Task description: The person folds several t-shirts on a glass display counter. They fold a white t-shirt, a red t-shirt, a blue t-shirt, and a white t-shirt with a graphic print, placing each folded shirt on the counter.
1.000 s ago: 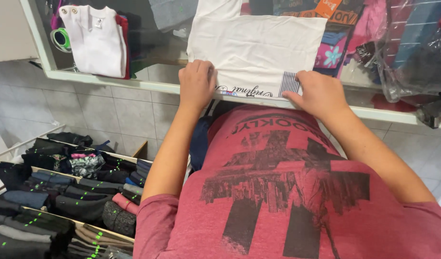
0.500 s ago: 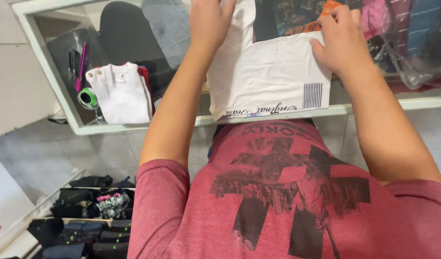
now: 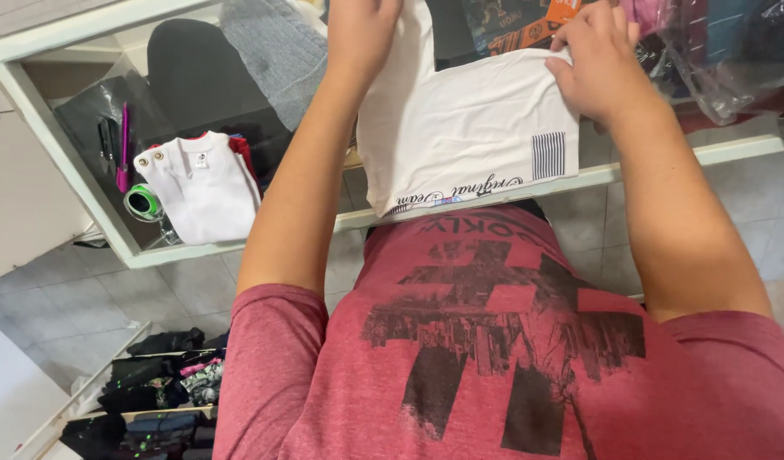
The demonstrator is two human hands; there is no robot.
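Observation:
A folded white T-shirt [image 3: 460, 136] with a striped patch and dark script along its near hem lies on the glass counter [image 3: 715, 152]. My left hand [image 3: 358, 34] grips its far left part at the top of the view. My right hand [image 3: 598, 61] pinches its far right corner. The near hem hangs just over the counter's white front edge, right above my red printed shirt [image 3: 494, 341].
Under the glass sit a small folded white garment with red trim [image 3: 200, 187], a green tape roll [image 3: 142, 203], a pink pen [image 3: 123, 158] and dark and grey clothes. Plastic-wrapped colourful goods [image 3: 715, 60] lie at the right. A floor box holds dark folded clothes [image 3: 153, 400].
Both hands have slid from the shirt's near hem to its far edge, taking hold there. The camera has tipped lower and to the left.

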